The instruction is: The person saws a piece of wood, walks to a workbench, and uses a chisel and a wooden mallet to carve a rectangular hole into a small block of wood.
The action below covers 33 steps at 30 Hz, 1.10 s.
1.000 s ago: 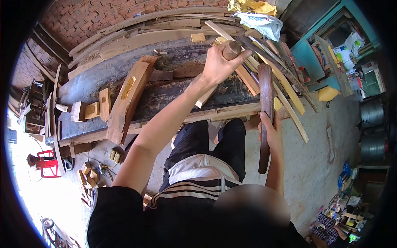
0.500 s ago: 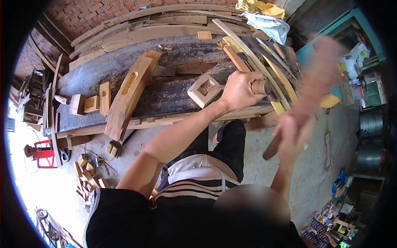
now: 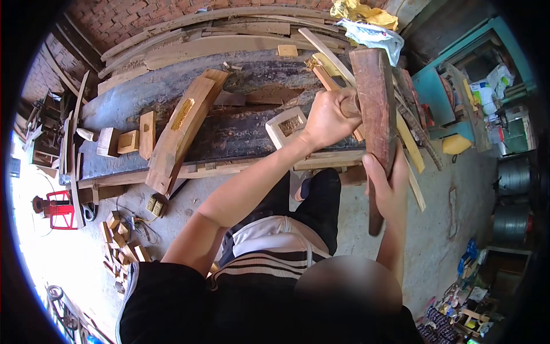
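In my left hand (image 3: 329, 117) is the round wooden handle (image 3: 350, 106) of a tool, probably a chisel; its blade is hidden below my fist. My right hand (image 3: 389, 183) grips a dark reddish wooden mallet (image 3: 373, 97) by its narrow end. The mallet's broad part lies across the top of the handle, seemingly touching it. A narrow orange-brown wood piece (image 3: 325, 77) with shavings at its far end runs under my left hand. Just left of that hand, a pale block with a square recess (image 3: 281, 121) rests on the dark workbench (image 3: 240, 135).
A long beam with a slot (image 3: 189, 129) lies across the bench, overhanging its front edge. Small wood blocks (image 3: 128, 141) stand to its left. Long boards (image 3: 212, 49) line the brick wall. Offcuts (image 3: 119, 238) are piled on the floor, and a teal cabinet (image 3: 431, 94) stands at right.
My right hand has brought the mallet from a blurred, raised position at right leftward onto the tool handle. My left hand has shifted slightly left, still holding the handle.
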### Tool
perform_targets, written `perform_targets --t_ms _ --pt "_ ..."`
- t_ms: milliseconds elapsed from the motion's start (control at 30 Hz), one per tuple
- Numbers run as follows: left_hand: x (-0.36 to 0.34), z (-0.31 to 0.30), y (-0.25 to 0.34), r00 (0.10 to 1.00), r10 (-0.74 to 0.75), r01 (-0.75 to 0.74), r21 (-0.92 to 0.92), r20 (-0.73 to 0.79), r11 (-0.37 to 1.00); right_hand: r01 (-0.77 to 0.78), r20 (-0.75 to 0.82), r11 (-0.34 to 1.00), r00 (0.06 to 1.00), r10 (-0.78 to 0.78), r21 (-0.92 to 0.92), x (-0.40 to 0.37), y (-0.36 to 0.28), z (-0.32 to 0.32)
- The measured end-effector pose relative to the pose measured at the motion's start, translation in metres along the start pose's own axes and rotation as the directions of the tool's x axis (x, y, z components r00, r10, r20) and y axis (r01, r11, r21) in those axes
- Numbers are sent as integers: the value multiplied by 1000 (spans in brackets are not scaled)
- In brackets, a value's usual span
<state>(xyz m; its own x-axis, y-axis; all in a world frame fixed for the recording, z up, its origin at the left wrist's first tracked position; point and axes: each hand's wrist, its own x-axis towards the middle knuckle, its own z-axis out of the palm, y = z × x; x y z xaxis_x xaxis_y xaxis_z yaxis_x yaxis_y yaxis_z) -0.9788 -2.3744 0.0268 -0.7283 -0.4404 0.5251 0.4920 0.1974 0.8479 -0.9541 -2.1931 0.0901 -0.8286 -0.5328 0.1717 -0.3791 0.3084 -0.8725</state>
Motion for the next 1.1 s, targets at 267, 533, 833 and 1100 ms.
perform_targets --t_ms 267,533,833,1100 --pt "-8 3 1 993 -30 20 97 111 995 106 -39 980 993 -114 -169 -1 -16 -8" --pt "5 -12 -7 1000 4 -4 -15 -26 1000 -179 -51 928 977 207 327 -12 0 -6" --pt "37 -60 0 912 -289 190 -325 -290 926 -237 -62 939 964 260 248 -27 21 -6" --pt "30 -54 -9 943 -261 217 -213 -208 953 -242 -53 933 963 265 265 -25 39 0"
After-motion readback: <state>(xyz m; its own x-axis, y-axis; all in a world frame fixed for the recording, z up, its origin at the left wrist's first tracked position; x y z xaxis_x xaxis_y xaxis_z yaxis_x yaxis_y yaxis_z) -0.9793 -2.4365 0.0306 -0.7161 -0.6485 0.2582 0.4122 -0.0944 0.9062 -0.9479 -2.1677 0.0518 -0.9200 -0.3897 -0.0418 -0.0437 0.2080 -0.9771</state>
